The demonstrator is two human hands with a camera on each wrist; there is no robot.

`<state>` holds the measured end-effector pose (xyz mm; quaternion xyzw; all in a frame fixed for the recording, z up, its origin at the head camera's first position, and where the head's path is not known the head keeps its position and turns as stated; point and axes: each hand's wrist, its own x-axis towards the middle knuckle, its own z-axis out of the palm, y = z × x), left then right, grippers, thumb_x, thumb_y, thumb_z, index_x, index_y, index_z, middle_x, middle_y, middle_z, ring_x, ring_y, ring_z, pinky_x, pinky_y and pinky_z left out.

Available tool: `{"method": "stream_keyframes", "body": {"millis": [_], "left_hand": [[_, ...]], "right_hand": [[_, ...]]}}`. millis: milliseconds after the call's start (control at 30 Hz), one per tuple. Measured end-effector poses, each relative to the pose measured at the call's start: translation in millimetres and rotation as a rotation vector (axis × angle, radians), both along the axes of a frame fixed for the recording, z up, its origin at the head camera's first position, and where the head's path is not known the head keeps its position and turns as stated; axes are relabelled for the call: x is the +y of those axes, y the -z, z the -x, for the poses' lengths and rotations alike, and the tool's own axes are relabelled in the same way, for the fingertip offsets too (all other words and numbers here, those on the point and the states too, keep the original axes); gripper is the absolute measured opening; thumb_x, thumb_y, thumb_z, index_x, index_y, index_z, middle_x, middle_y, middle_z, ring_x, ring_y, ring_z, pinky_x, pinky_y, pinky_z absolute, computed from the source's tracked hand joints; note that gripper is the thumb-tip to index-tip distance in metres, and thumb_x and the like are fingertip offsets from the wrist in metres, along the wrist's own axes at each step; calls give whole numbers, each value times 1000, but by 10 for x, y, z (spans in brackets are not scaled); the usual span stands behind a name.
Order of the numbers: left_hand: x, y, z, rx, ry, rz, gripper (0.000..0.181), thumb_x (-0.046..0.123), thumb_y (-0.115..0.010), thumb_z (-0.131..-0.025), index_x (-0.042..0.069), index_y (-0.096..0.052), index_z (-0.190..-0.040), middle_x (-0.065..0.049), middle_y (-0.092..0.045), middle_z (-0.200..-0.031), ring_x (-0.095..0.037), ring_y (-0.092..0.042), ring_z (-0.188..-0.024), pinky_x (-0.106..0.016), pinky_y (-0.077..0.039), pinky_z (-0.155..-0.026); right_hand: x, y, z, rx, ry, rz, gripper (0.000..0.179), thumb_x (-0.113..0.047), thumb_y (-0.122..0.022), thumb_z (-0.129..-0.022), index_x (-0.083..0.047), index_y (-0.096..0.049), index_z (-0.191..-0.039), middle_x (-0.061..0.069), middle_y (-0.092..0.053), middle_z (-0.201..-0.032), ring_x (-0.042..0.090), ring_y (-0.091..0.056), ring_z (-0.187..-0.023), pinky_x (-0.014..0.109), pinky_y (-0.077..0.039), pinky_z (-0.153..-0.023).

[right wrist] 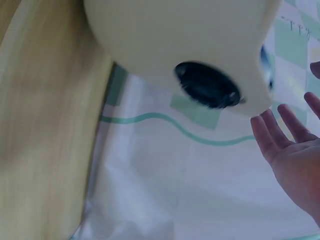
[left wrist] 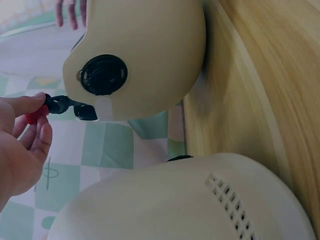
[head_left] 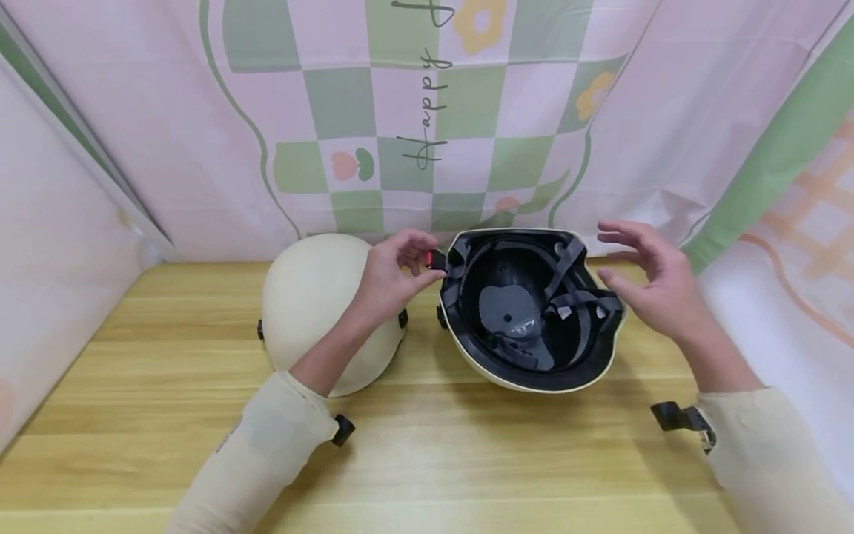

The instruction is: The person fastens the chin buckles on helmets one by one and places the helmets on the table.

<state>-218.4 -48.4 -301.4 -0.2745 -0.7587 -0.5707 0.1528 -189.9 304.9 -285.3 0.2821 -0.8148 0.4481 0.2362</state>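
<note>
A cream helmet (head_left: 467,356) rests upside down on the wooden table, its black lining and grey straps facing up. My left hand (head_left: 394,274) pinches a black and red strap buckle (head_left: 437,260) at the helmet's left rim. In the left wrist view the thumb and fingers of that hand (left wrist: 22,145) grip the buckle's red part (left wrist: 37,115). Off the helmet's right side, my right hand (head_left: 650,278) is held with fingers spread and nothing in it. The right wrist view shows its fingertips (right wrist: 259,131) close to the helmet's edge, near a round black side knob (right wrist: 207,85).
A second cream helmet (head_left: 316,297) sits dome up on the left, partly behind my left forearm. The wooden table (head_left: 427,460) ends at a checkered curtain (head_left: 400,104) at the back. Black wrist mounts (head_left: 674,417) stick out from both sleeves.
</note>
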Motion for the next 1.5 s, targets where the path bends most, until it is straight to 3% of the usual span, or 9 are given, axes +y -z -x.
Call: {"method": "stream_keyframes", "body": {"millis": [100, 300, 367, 567, 733, 1000, 1167, 1333, 1500], "left_hand": [[39, 6, 6, 5, 7, 9, 30, -9, -83, -82, -9, -69, -108, -20, -71, -98, -29, -65, -88, -28, -56, -79], [134, 23, 29, 35, 93, 4, 29, -13, -79, -84, -9, -68, -111, -22, -72, -108, -31, -70, -95, -32, -58, -90], [166, 23, 28, 48, 114, 20, 30, -13, -78, -85, -9, -69, -113, -22, -72, -112, -31, -71, -98, -30, -57, -92], [247, 59, 49, 59, 155, 71, 31, -14, -76, -86, -10, -70, -115, -20, -67, -111, -30, -71, -99, -32, -58, -92], [292, 91, 67, 61, 149, 128, 31, -11, -76, -88, -7, -70, -118, -19, -65, -109, -29, -71, -97, -29, -58, -89], [331, 111, 70, 22, 129, 186, 35, -7, -77, -89, -5, -68, -122, -18, -71, -114, -28, -71, -101, -29, -57, -91], [323, 143, 68, -32, 123, 185, 33, -5, -79, -88, -4, -68, -118, -15, -74, -108, -25, -71, -97, -27, -57, -88], [345, 168, 72, -23, 145, 215, 30, -4, -79, -88, -4, -70, -117, -14, -74, -105, -24, -70, -93, -26, -56, -86], [363, 185, 81, -17, 148, 243, 29, -2, -79, -89, -4, -70, -117, -13, -74, -105, -23, -70, -95, -25, -55, -87]], "right_hand": [[-70, -8, -9, -2, -32, -32, 57, 28, -63, -81, 13, -57, -136, -10, -64, -133, 4, -62, -118, 14, -50, -94], [-181, 48, 16, -7, -75, -118, 56, 26, -71, -78, 8, -64, -130, -20, -65, -126, 2, -64, -112, 13, -49, -94], [-216, 70, 24, -12, -80, -160, 54, 22, -74, -79, 6, -65, -129, -16, -67, -124, -1, -64, -110, 12, -49, -94], [-328, 108, 29, -80, -121, -285, 48, 11, -79, -82, 1, -68, -127, 11, -74, -115, -2, -66, -102, 11, -49, -91], [-415, 113, 45, -130, -172, -387, 44, 4, -81, -85, -2, -69, -127, 8, -75, -114, 13, -71, -101, 17, -53, -90], [-532, 152, 65, -273, -195, -525, 41, -4, -80, -90, -2, -68, -129, 13, -73, -120, 29, -72, -105, 51, -57, -90], [-608, 193, 107, -388, -247, -631, 42, -11, -78, -93, 2, -65, -131, 13, -74, -118, 27, -72, -108, 50, -56, -92], [-618, 220, 149, -504, -295, -701, 44, -12, -78, -93, 3, -63, -132, 8, -75, -113, 23, -73, -104, 47, -58, -91], [-621, 250, 167, -527, -331, -719, 47, -16, -80, -91, 2, -64, -131, 6, -76, -109, 21, -74, -102, 48, -56, -92]]}}
